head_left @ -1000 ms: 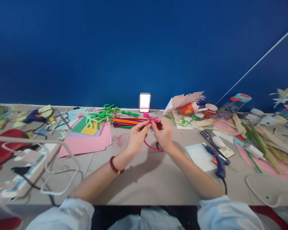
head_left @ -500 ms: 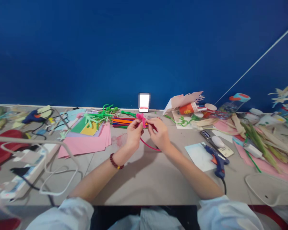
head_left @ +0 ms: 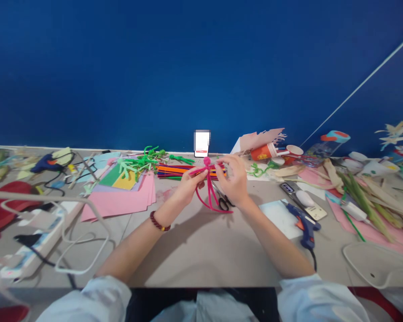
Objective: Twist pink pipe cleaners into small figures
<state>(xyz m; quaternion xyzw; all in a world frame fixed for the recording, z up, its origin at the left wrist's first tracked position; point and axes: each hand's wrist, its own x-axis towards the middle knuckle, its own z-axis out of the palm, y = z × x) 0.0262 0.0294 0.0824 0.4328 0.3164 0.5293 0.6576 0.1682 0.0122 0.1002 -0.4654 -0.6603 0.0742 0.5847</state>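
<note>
One pipe-cleaner figure (head_left: 207,163) seems light, bendy, best held mid-body; left hand (head_left: 189,185) pinches its left side, grip unclear at right hand (head_left: 237,181).

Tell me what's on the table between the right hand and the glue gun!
In the head view, a pale blue sheet lies there, partly under the glue gun; grey tabletop shows between the sheet and the right hand.

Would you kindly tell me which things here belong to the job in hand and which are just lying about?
Likely the job:
pink figure, in the left hand, right hand close by
coloured stem bundle
scissors

Seemingly just lying about:
glue gun
pink sheets
power strip
orange cup
</note>
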